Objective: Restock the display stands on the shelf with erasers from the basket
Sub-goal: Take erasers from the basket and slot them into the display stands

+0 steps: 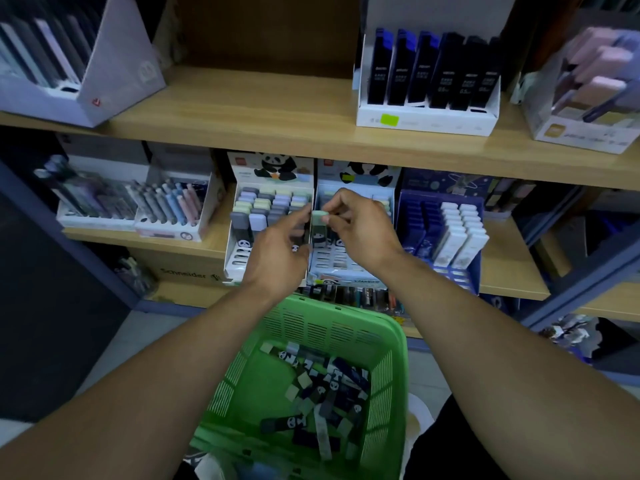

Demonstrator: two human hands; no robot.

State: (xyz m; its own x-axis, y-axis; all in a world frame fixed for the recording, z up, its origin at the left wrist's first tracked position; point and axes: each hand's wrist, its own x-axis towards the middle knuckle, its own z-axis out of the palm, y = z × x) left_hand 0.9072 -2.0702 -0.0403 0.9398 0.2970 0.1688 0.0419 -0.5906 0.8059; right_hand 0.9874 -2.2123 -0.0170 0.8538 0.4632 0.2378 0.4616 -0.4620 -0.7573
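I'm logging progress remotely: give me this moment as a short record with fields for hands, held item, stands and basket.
right hand: right hand pinches a pale green eraser
left hand: left hand at the left stand, fingers curled, grip unclear
left stand: left panda stand, mostly stocked
right stand: right panda stand, front slots empty
basket: green basket, many erasers left

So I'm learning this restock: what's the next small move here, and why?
Probably lower the pale green eraser, pinched by the right hand, into an empty slot of the right panda stand; its front rows look empty, and the basket still holds many.
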